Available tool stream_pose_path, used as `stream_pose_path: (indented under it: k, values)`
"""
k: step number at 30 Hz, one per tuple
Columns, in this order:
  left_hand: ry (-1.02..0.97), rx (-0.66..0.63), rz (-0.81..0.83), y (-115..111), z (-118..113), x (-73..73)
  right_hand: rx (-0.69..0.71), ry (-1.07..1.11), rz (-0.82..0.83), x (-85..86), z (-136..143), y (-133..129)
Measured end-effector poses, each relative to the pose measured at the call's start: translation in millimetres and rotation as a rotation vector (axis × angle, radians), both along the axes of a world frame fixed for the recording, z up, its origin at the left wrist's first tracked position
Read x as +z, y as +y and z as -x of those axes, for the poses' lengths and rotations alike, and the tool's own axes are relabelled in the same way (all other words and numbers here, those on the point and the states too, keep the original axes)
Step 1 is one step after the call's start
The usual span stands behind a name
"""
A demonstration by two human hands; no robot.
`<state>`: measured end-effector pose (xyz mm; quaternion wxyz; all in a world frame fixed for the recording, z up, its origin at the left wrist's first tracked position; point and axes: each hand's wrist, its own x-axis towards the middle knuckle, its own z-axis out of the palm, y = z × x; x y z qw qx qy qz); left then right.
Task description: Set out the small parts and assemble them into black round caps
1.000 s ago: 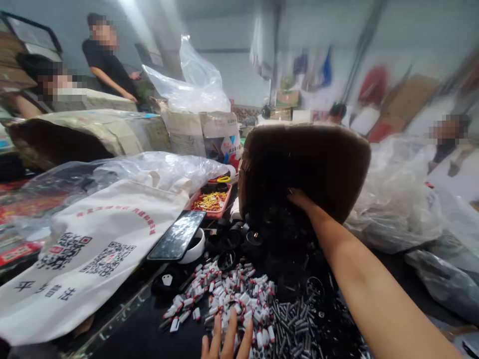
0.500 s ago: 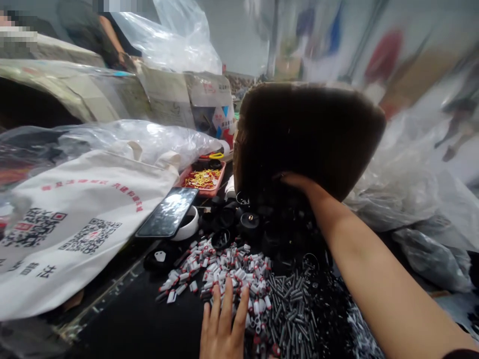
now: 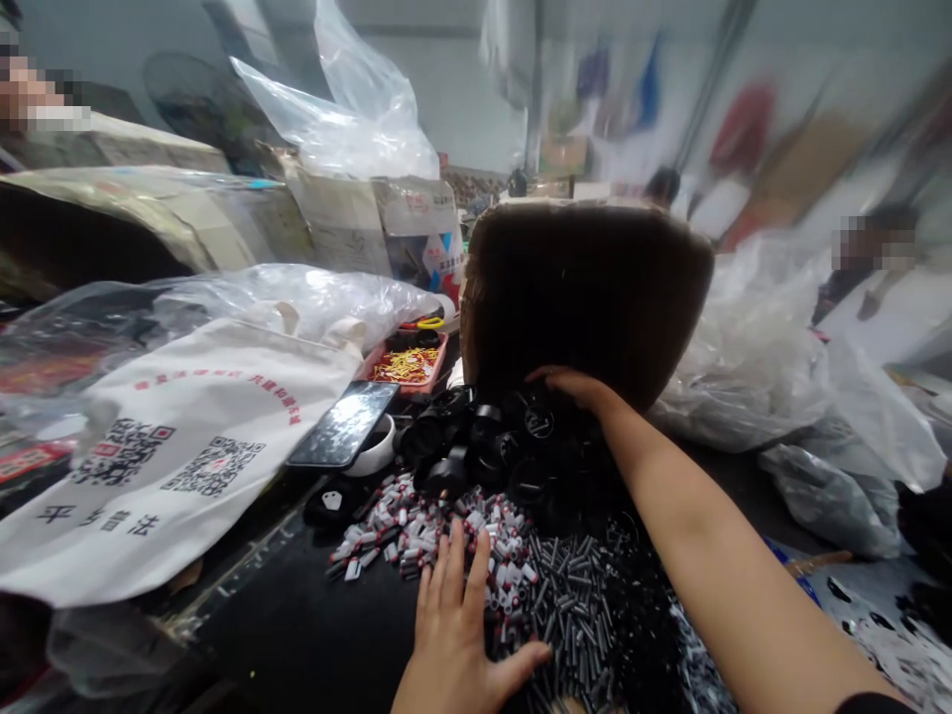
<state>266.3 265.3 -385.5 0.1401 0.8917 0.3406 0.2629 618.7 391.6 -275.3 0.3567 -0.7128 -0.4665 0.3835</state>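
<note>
My left hand (image 3: 457, 635) lies with spread fingers at the near edge of a pile of small white and red parts (image 3: 406, 516), its thumb over the metal springs (image 3: 572, 605). My right hand (image 3: 569, 385) reaches forward to the black round parts (image 3: 446, 436) heaped at the mouth of a dark, open box (image 3: 587, 288). Its fingers are partly lost against the dark parts, and whether they hold one cannot be made out.
To the left lie a printed white cloth bag (image 3: 185, 446), a phone (image 3: 346, 424) on a white ring and a pink tray (image 3: 438, 362) of red and yellow pieces. Clear plastic bags (image 3: 751, 367) are heaped at the right.
More black round parts now lie in front of the box. My right hand has come back slightly from the box's inside. My left hand has moved up, its thumb now showing.
</note>
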Motion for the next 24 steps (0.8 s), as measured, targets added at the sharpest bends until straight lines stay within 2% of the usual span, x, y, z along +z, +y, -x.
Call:
stream_pose_path:
  k: [6,9,12,15,17,18,19,20,21,22,24]
  values:
    - [-0.012,-0.004,0.045,0.5,0.5,4.0,0.046,-0.022,-0.003,14.4,29.1,-11.2]
    - [-0.021,-0.012,0.065,2.2,-1.2,7.1,0.023,-0.079,-0.025,30.5,34.2,-16.7]
    - [-0.012,-0.035,0.075,-4.1,-0.8,18.3,-0.011,-0.139,-0.042,48.7,36.1,-29.0]
    - [-0.057,-0.089,-0.022,-19.5,16.5,32.5,-0.031,-0.173,-0.068,62.3,41.1,-47.4]
    - [-0.141,-0.067,-0.103,-27.1,45.2,35.4,-0.048,-0.180,-0.112,68.8,49.6,-64.3]
    - [-0.206,0.036,-0.104,-27.7,65.6,33.3,-0.065,-0.177,-0.150,71.9,56.1,-75.7]
    - [-0.275,0.193,-0.076,-25.8,90.0,28.7,-0.109,-0.143,-0.238,75.2,64.2,-89.7]
    - [-0.350,0.426,-0.022,-21.5,117.5,21.5,-0.124,-0.088,-0.344,78.5,73.7,-106.6]
    - [-0.413,0.689,0.117,-15.5,147.1,12.0,-0.107,-0.013,-0.406,81.6,84.2,-126.0]
    - [-0.417,0.828,0.208,-8.9,177.4,0.4,-0.071,0.052,-0.420,84.1,94.9,-147.3]
    - [-0.378,0.964,0.383,1.5,233.2,-28.0,-0.044,0.036,-0.367,85.2,115.0,-190.6]
